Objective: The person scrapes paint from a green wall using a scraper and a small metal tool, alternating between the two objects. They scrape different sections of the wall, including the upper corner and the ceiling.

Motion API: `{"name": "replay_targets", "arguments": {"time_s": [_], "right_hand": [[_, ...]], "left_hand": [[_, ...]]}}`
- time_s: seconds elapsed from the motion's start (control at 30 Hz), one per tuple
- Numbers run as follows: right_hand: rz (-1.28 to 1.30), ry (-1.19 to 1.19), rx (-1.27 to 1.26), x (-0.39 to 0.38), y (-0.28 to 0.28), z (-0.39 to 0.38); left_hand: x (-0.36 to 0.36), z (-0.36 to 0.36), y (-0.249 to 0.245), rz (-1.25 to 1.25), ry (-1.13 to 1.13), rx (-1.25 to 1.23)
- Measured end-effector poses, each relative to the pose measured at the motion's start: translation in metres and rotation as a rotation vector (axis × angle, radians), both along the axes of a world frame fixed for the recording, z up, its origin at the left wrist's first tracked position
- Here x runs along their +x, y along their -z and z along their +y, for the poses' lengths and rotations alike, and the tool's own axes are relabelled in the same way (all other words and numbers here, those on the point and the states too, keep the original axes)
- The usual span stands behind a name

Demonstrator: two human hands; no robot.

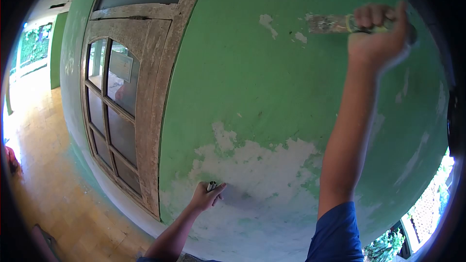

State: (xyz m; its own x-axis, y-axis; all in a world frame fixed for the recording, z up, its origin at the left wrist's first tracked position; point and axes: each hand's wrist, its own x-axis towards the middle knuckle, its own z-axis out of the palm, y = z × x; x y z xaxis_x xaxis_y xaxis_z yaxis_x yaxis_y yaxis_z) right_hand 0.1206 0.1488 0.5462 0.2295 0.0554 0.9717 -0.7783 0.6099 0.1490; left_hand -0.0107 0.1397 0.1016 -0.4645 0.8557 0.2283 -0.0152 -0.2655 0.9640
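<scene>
My right hand (376,29) is raised high on the green wall (242,77), its fingers wrapped round the handle of a scraper (327,24). The scraper's worn, paint-flecked blade points left and lies over the wall close to small bare spots; the hand is slightly blurred. Lower down, my left hand (206,196) is closed round a small dark tube-like thing (211,186), whose end sticks out above the fingers; I cannot tell its kind. That hand is in front of a broad whitish patch (257,165) where the green paint is gone.
Left of the wall area stands a weathered wooden frame (167,77) with a glazed, multi-pane window (119,111) and a paper behind the glass. A yellowish tiled floor (48,131) runs along the far left. Green plants (386,246) show at the lower right, beyond the wall's edge.
</scene>
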Motion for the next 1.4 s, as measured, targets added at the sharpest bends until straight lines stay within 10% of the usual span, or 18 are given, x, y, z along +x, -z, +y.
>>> {"name": "replay_targets", "arguments": {"time_s": [1.4], "right_hand": [[-0.053,-0.064,0.029,0.010,-0.054,0.026]], "left_hand": [[0.000,0.000,0.003,-0.034,0.019,-0.004]]}}
